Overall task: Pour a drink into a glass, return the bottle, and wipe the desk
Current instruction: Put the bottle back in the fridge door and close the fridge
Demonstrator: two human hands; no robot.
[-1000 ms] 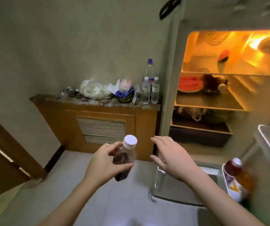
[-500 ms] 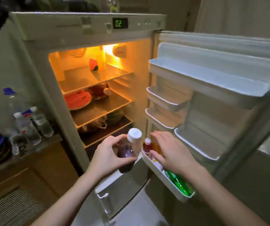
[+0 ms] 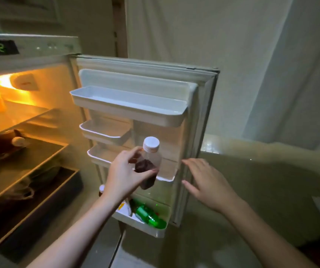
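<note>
Bottle (image 3: 149, 163), white-capped and part full of dark drink, sat in the left hand (image 3: 125, 176), fingers wrapped round it, before the fridge door's shelves (image 3: 171, 177). The right hand (image 3: 206, 182) hovered spread, holding nothing. Returning seemed underway; next, lower it upright into a shelf.

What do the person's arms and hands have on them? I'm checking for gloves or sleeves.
Nothing worn is visible: the left hand and right hand are gloveless, and both forearms are unsleeved up to the frame edge. No rings, watch or bracelets show.
</note>
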